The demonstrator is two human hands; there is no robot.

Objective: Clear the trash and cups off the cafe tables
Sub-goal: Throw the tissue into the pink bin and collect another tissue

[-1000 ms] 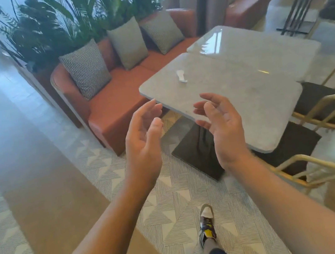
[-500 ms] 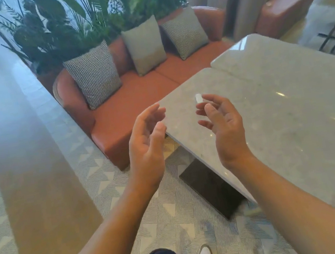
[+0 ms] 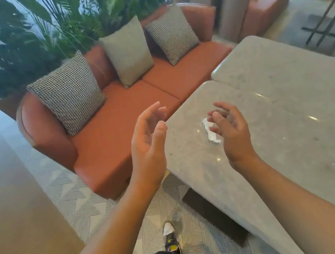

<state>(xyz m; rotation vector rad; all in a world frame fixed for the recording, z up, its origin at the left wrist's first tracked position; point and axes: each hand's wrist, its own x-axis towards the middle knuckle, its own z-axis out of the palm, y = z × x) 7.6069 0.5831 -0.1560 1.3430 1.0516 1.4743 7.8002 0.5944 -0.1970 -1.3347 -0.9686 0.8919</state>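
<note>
Where the grey marbled surface (image 3: 276, 153) met a second slab (image 3: 287, 59) of the same stone, a crumpled paper scrap (image 3: 211, 134) lay near its left edge. The right hand (image 3: 232, 134) hung over the surface just beside the scrap, fingers loosely spread and holding nothing; whether they touched it could not be told. The left hand (image 3: 149, 143) was raised off the surface's left edge, palm turned inward, fingers relaxed and empty. An orange sofa (image 3: 130, 119) stood beyond, carrying two checked cushions (image 3: 67, 94) and a plain grey cushion (image 3: 128, 51), with leafy plants (image 3: 22, 35) behind it. Patterned carpet (image 3: 100, 205) covered the floor, where a shoe (image 3: 169, 235) showed.
</note>
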